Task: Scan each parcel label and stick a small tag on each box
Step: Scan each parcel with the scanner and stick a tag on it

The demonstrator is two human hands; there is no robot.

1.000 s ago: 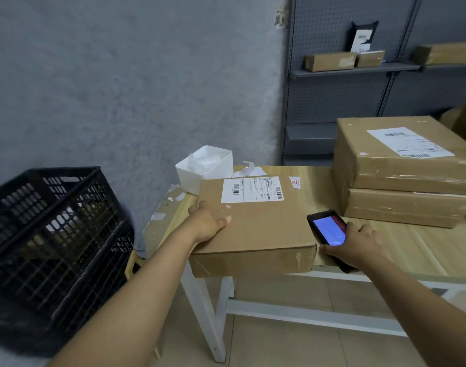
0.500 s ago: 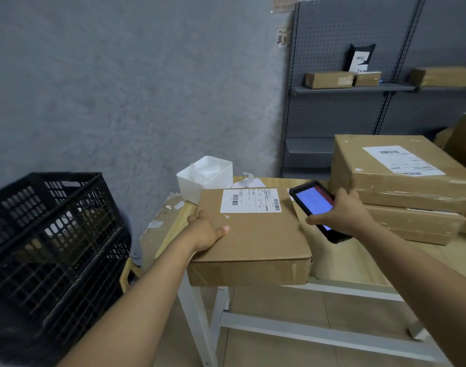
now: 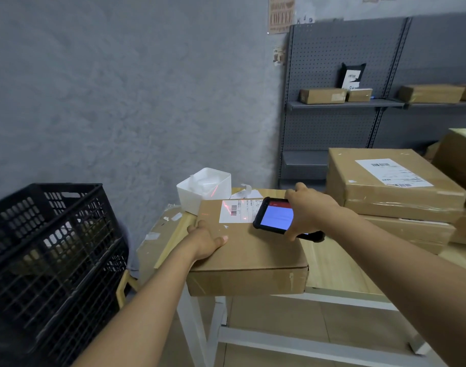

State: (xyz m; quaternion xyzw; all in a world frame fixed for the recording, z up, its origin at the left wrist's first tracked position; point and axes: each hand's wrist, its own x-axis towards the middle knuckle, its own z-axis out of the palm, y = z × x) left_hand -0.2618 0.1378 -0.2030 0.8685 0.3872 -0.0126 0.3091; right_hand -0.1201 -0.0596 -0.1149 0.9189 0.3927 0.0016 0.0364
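A flat cardboard parcel (image 3: 255, 250) lies at the near left corner of the wooden table (image 3: 329, 268), overhanging its edge. Its white shipping label (image 3: 240, 209) faces up at the far end, with red scan light across the barcode. My left hand (image 3: 206, 241) grips the parcel's left edge, thumb on top. My right hand (image 3: 310, 209) holds a black handheld scanner (image 3: 275, 217) with a lit blue screen just above the label's right part. A white tray (image 3: 204, 190) stands behind the parcel.
Two larger stacked parcels (image 3: 396, 197) sit on the table to the right, the top one labelled. Black plastic crates (image 3: 49, 250) stand at the left. Grey shelving (image 3: 385, 104) with small boxes lines the back wall. Flattened cardboard (image 3: 157, 234) leans beside the table.
My right hand lifted the scanner from the table's front edge, carried it left over the label, and red scan light now falls on the barcode. My left hand kept its hold.
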